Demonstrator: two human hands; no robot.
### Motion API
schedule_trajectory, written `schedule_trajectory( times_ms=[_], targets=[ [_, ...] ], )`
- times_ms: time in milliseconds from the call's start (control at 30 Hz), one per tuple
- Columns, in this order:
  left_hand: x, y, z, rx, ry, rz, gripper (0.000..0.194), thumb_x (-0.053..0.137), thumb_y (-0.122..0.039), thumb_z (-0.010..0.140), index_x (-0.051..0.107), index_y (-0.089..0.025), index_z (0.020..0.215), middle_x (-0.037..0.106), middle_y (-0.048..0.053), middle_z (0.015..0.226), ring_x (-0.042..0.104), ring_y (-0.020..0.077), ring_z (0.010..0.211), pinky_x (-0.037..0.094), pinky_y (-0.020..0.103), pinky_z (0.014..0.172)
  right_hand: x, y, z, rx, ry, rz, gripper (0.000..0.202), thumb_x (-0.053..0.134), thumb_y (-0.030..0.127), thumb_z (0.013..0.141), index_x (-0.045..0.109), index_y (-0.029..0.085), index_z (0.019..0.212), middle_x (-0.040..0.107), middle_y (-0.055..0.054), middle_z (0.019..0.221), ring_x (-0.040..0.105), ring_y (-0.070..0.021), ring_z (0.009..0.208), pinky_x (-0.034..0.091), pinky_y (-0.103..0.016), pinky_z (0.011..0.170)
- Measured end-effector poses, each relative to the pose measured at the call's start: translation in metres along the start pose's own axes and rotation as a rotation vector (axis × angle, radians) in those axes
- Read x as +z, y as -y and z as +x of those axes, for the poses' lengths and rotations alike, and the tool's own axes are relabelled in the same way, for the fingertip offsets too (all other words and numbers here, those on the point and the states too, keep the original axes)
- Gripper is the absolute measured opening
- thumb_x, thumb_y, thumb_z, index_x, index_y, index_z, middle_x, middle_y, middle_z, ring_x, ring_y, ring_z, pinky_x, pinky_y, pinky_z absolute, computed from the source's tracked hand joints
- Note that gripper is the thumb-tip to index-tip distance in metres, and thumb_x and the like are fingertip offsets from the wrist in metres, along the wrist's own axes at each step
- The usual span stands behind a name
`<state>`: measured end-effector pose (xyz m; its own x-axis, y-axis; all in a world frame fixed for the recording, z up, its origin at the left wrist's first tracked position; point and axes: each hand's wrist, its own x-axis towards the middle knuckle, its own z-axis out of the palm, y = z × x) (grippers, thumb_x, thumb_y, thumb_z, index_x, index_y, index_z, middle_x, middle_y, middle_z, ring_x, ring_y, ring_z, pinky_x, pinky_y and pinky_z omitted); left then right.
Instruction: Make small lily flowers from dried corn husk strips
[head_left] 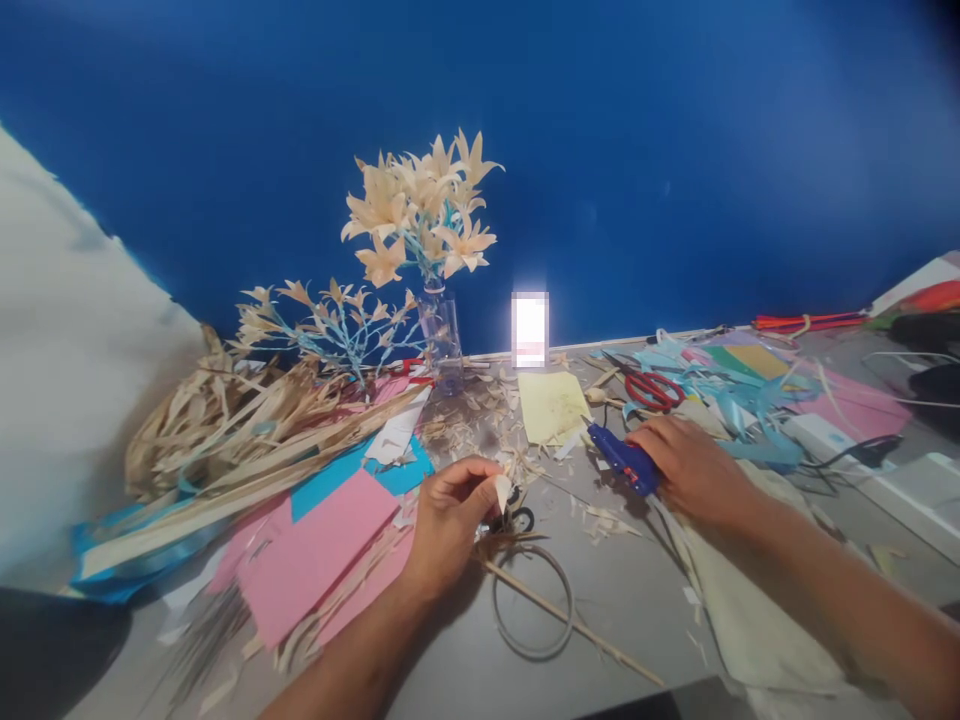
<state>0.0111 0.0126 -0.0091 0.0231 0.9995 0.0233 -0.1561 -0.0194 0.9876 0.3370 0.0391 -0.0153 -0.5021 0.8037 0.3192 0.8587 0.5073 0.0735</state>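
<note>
My left hand (454, 510) pinches a small pale cream petal-like piece (502, 492) between thumb and fingers. Just behind and below that hand lie black-handled scissors (523, 519), partly hidden by it. A wire or cord ring (534, 655) and a thin stick (600, 645) lie on the table below. At the right, my right hand (679, 465) is closed about the rear of a blue hot glue gun (619, 455), whose nozzle points up and left toward a yellow paper sheet (553, 405). How the fingers wrap the handle is partly hidden.
Cream flowers (420, 210) stand in a clear bottle (442, 345), with more blue-stemmed flowers (337, 325) beside it. Dried husks (217, 430) and pink paper (322, 560) lie left. Red-handled scissors (654, 391), blue ribbon (772, 440) and a white power strip (832, 450) lie right.
</note>
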Motion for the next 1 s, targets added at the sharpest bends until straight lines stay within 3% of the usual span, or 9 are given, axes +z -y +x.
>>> schedule_trajectory(
  times_ms=[100,167,267,367,467,667,1000],
  targets=[
    [0.0,-0.001,-0.001,0.026,0.019,0.019,0.009,0.071,-0.024,0.078,0.068,-0.017,0.075,0.055,-0.004,0.057,0.046,0.0081,0.054,0.038,0.02,0.055,-0.001,-0.007,-0.003,-0.007,0.088,-0.002,0.047,0.055,0.005,0.071,0.064,0.018,0.115,0.062,-0.013,0.111,0.057,-0.0282,0.099,0.043,-0.04,0.085],
    [0.001,0.001,-0.001,0.022,0.023,0.008,0.009,0.071,-0.025,0.079,0.068,-0.017,0.076,0.055,-0.004,0.057,0.047,0.0083,0.054,0.039,0.021,0.055,-0.011,0.005,0.0,0.003,0.034,-0.023,0.039,0.055,0.007,0.075,0.066,0.018,0.111,0.063,-0.014,0.113,0.058,-0.0282,0.099,0.043,-0.039,0.083],
    [0.003,0.002,-0.002,0.014,0.014,0.007,0.008,0.072,-0.025,0.079,0.069,-0.018,0.076,0.056,-0.004,0.058,0.047,0.0083,0.053,0.04,0.021,0.054,-0.032,0.051,0.013,0.007,-0.203,-0.003,0.007,0.057,0.021,0.091,0.064,0.018,0.091,0.067,-0.01,0.092,0.059,-0.0247,0.083,0.042,-0.036,0.074],
    [0.005,0.001,-0.004,0.028,0.008,0.049,0.007,0.072,-0.024,0.077,0.07,-0.017,0.075,0.058,-0.003,0.059,0.047,0.0084,0.053,0.039,0.02,0.052,-0.043,0.105,0.031,-0.114,-0.411,0.151,0.014,0.062,0.029,0.094,0.058,0.019,0.085,0.065,-0.003,0.075,0.058,-0.0189,0.069,0.037,-0.032,0.064],
    [0.006,-0.002,-0.006,0.046,0.023,0.054,0.005,0.073,-0.021,0.075,0.071,-0.017,0.074,0.058,-0.003,0.058,0.048,0.0083,0.053,0.039,0.02,0.052,-0.039,0.136,0.046,-0.196,-0.469,0.235,0.015,0.062,0.026,0.094,0.055,0.019,0.082,0.063,-0.002,0.07,0.057,-0.0177,0.065,0.034,-0.031,0.06],
    [0.006,-0.005,-0.007,0.077,0.073,0.035,0.008,0.074,-0.023,0.077,0.072,-0.017,0.073,0.059,-0.003,0.059,0.048,0.0079,0.053,0.04,0.02,0.052,-0.024,0.137,0.057,-0.214,-0.531,0.327,0.011,0.057,0.015,0.092,0.056,0.02,0.082,0.061,-0.001,0.066,0.055,-0.0164,0.061,0.034,-0.03,0.06],
    [0.003,-0.001,-0.007,0.007,0.157,-0.029,0.01,0.076,-0.027,0.077,0.073,-0.017,0.077,0.063,0.0,0.063,0.054,0.0095,0.053,0.043,0.022,0.052,-0.017,0.136,0.058,-0.17,-0.562,0.421,0.013,0.057,0.012,0.091,0.056,0.02,0.08,0.056,0.001,0.06,0.049,-0.0145,0.055,0.031,-0.029,0.057]
  ],
)
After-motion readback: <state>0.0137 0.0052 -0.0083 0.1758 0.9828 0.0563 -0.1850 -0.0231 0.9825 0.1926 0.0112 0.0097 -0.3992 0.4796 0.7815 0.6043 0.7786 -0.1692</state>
